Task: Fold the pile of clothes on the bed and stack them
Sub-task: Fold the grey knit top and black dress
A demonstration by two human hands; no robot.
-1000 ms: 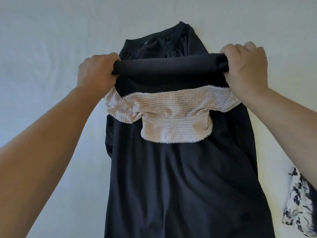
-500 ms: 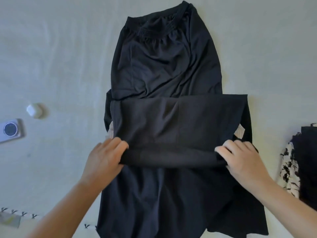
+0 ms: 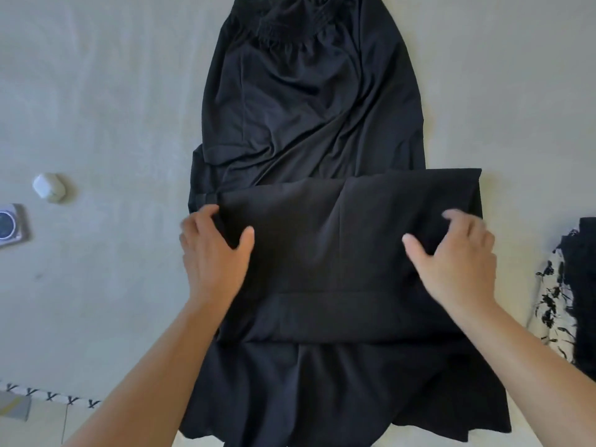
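Bed sheet (image 3: 113, 108) lies bare (left) — hands flatten folded black garment (image 3: 338, 253).

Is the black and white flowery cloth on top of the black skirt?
No, the patterned cloth lies off to the right on the bed, beside the black skirt.

Skirt top: waistband of the black skirt (image 3: 306, 101) is getting cut off by the top edge.
Right side: patterned cloth (image 3: 554, 304) is running out of frame.
Left edge: round gadget (image 3: 9, 225) is only half showing.
Right hand (image 3: 458, 253): fingertips are blurring.
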